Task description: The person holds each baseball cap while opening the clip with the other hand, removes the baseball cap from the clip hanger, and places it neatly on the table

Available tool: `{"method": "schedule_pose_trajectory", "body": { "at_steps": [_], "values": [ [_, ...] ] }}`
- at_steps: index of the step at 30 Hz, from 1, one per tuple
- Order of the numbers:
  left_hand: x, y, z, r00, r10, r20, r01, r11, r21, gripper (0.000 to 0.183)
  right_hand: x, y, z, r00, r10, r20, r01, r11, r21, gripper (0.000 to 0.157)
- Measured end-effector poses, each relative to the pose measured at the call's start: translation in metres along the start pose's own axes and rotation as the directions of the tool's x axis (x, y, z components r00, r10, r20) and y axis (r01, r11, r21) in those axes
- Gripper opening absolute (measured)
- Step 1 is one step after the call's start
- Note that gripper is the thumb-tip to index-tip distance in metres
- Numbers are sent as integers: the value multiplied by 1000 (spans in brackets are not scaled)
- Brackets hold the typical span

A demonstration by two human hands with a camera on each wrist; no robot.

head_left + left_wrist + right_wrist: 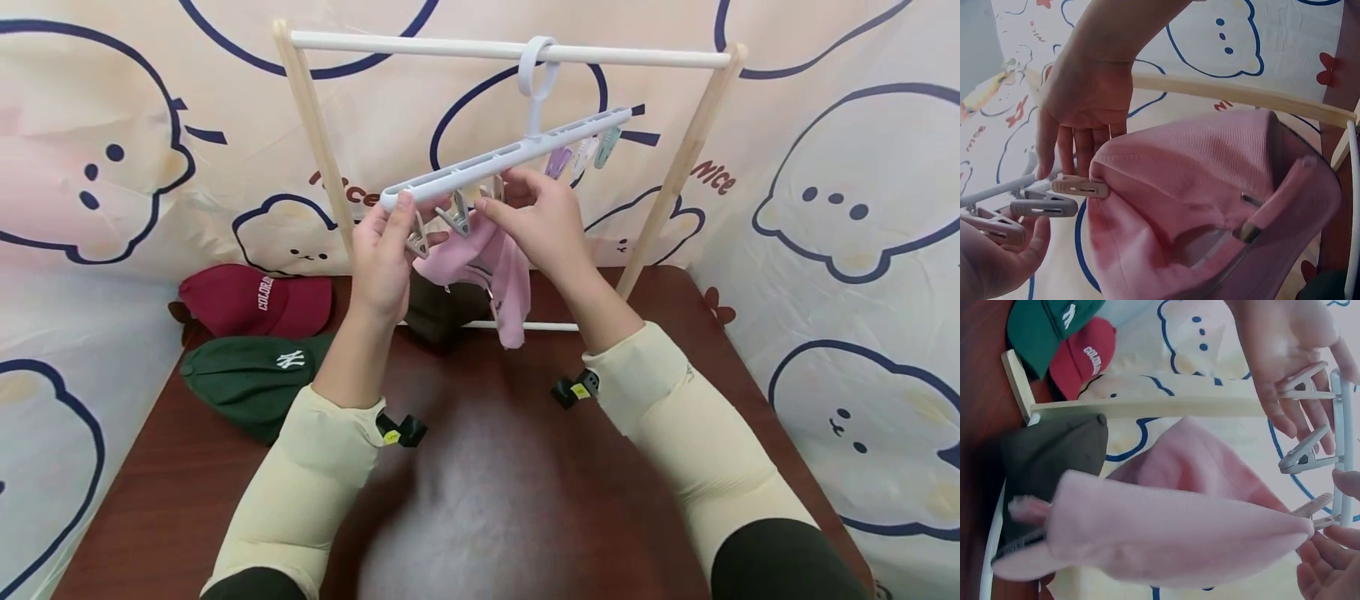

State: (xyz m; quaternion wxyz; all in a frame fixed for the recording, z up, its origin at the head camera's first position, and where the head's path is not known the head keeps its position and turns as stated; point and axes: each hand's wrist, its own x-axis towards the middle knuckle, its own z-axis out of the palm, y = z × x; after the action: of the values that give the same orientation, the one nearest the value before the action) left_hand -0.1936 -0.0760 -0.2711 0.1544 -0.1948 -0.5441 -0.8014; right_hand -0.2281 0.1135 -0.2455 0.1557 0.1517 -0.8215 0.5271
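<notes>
A pink cap [510, 275] hangs from a beige clip [1082, 187] on a white clip hanger [480, 167]. My left hand [382, 258] grips the hanger's near left end, thumb on top and fingers beneath, around two clips that hold nothing, one of them a grey clip [1302, 450]. Beside the clip on the cap is my right hand [543, 217], thumb and fingers spread on either side. In the left wrist view its fingers extend straight behind the cap's edge. The hanger tilts, its left end lower, with its ring hook round the rack's white rod [420, 46].
Purple, white and teal clips [606, 148] hang from the hanger's right half. On the brown table [480, 483], a red cap [255, 300] and a green cap [247, 379] lie at left. A dark brown cap [442, 308] sits behind the pink one, by the rack's lower rod.
</notes>
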Motion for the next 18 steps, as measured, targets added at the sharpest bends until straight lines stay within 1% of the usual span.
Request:
{"method": "schedule_pose_trajectory", "body": {
  "at_steps": [2,4,7,10,14,17,18],
  "values": [
    [1,0,-1,1000,-12,6,12,1000,-18,31,5,1,4,1000,-18,-23,18,1000,-18,42],
    [1,0,-2,1000,-20,6,20,999,-30,31,9,4,9,998,-37,-51,35,999,-39,35],
    [0,2,-3,999,-33,2,33,999,1,33,10,8,14,994,-55,-98,49,996,-68,30],
    [-1,6,-4,999,-29,-19,30,996,82,34,10,10,17,986,-77,-148,66,995,-76,31],
    [-3,12,-2,999,11,-39,-3,981,193,37,11,9,20,981,-72,-179,61,996,-62,30],
    [-7,16,2,998,48,-32,-37,962,269,41,12,9,21,981,-43,-187,32,998,-62,29],
    [-10,20,6,997,64,-38,-49,949,311,43,12,9,22,981,-33,-189,21,998,-66,28]
  ]
}}
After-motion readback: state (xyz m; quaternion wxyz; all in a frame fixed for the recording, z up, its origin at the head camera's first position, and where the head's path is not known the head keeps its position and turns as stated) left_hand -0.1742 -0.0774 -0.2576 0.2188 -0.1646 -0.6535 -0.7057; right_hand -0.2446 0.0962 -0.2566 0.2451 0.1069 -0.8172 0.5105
